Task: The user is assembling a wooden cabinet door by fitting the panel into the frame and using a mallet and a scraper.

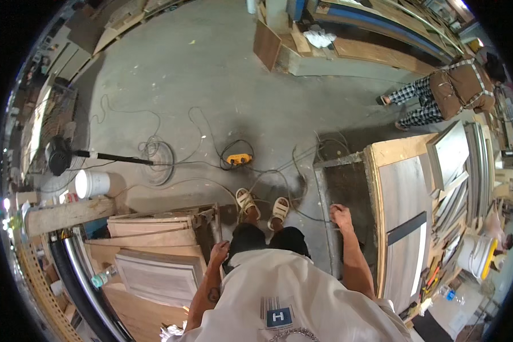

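Observation:
My right hand is closed in front of me, over the edge of an open-fronted cabinet carcass. A dark cable runs across the floor and up to its fingers; what the fist holds is too small to make out. Low beside my thigh hangs my left hand, its fingers curled and no object visible in them. Nearest to that hand is a stack of framed wooden panels.
An orange power strip lies on the floor amid looping cables. On the left are a pedestal fan and a white bucket. A person bends over at the far right. Boards lean behind the cabinet, near another bucket.

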The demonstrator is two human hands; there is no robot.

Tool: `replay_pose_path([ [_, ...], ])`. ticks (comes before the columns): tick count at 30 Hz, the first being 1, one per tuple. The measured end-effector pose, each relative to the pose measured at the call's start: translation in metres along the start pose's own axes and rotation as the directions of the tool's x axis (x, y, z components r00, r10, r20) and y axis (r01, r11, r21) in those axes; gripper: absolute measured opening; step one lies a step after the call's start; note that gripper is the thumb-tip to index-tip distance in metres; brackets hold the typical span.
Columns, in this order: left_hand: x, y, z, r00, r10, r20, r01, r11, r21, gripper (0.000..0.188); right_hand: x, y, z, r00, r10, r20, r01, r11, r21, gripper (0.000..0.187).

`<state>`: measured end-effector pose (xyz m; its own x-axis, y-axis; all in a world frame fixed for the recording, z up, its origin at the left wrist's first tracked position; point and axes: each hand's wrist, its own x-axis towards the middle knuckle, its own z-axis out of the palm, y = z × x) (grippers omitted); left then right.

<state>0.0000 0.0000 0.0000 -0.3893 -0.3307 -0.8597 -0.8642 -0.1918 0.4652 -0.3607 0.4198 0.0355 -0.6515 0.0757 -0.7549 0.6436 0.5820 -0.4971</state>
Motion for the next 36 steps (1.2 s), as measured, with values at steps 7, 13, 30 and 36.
replay_pose_path([
  [7, 0.058, 0.083, -0.042, 0.996, -0.072, -0.047, 0.063, 0.983, -0.172, 0.031, -0.008, 0.012, 0.044, 0.975, -0.212, 0.064, 0.211, 0.977, 0.019, 0.018],
  [13, 0.073, 0.128, -0.053, 0.986, 0.168, 0.000, -0.165, 0.965, -0.204, 0.033, -0.035, 0.002, 0.061, 0.998, 0.041, 0.056, -0.038, 0.998, -0.046, 0.026],
  [30, 0.078, 0.145, -0.078, 1.000, 0.012, 0.027, -0.015, 0.993, 0.114, 0.033, -0.039, -0.043, 0.083, 0.982, -0.187, 0.038, 0.188, 0.982, -0.023, 0.030],
  [36, 0.090, 0.130, -0.070, 0.997, -0.045, 0.063, 0.046, 0.999, -0.014, 0.033, -0.060, -0.044, 0.075, 0.994, -0.063, 0.094, 0.053, 0.993, 0.104, 0.030],
])
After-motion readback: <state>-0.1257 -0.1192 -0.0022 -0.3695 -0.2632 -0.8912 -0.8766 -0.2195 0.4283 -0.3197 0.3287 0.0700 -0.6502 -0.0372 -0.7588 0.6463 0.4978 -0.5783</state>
